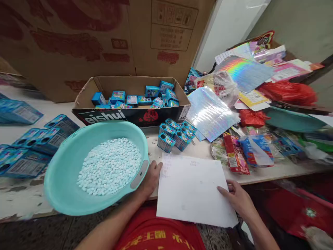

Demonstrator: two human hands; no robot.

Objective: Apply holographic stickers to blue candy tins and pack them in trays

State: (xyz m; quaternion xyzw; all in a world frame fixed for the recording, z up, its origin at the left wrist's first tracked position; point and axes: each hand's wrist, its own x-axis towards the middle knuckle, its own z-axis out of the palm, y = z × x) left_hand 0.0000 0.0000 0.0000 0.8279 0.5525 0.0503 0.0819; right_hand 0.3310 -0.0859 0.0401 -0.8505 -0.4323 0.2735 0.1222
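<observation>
A white sheet of paper (191,191) with faint print along its far edge lies before me, partly over the table's front edge. My right hand (238,199) pinches its right edge, thumb on top and fingers partly hidden beneath. At the left edge, my left hand (151,178) has its fingers curled against the sheet. Beside that hand stands a turquoise basin (58,187) holding many small pale-blue tablets (110,166). Just beyond the paper, several small blue boxes (177,135) stand grouped, with dark round openings on top.
Behind the basin is an open carton (132,119) with several blue boxes inside. More blue boxes (33,149) stand at left. Silvery holographic sheets (212,113), colourful packets (235,154) and red plastic bags (288,92) crowd the right. A tall cardboard box (104,41) blocks the back.
</observation>
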